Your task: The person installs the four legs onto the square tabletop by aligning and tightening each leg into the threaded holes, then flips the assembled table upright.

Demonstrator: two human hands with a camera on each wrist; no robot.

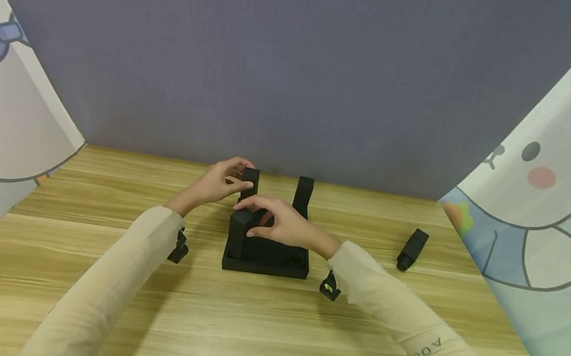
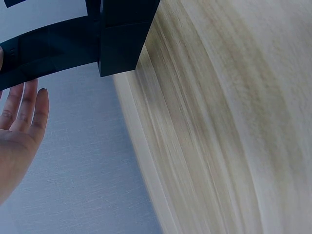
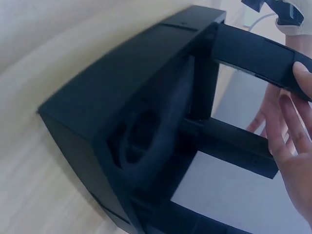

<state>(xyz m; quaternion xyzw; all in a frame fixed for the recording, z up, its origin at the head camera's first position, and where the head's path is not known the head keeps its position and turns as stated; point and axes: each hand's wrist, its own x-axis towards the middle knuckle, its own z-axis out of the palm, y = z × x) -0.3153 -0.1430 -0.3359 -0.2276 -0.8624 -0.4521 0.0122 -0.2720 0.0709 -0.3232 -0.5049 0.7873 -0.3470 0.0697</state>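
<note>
A black rectangular base [image 1: 265,268] lies on the table with square black posts standing on it. My right hand [image 1: 286,223] holds the top of the front left post [image 1: 238,236]; in the right wrist view its thumb lies on that post [image 3: 258,56] and the fingers reach behind. At the rear left post [image 1: 251,176], my left hand [image 1: 218,182] has its thumb on one side and fingers on the other. In the left wrist view, the left hand's fingers [image 2: 40,114] show beyond a post [image 2: 53,48]. A rear right post [image 1: 303,193] stands untouched.
A loose black post [image 1: 413,248] with a narrower end lies on the table [image 1: 259,337] to the right. The base's front right corner has a round socket [image 1: 297,258]. A grey panel [image 1: 293,66] rises behind, with patterned sheets [image 1: 556,185] at both sides.
</note>
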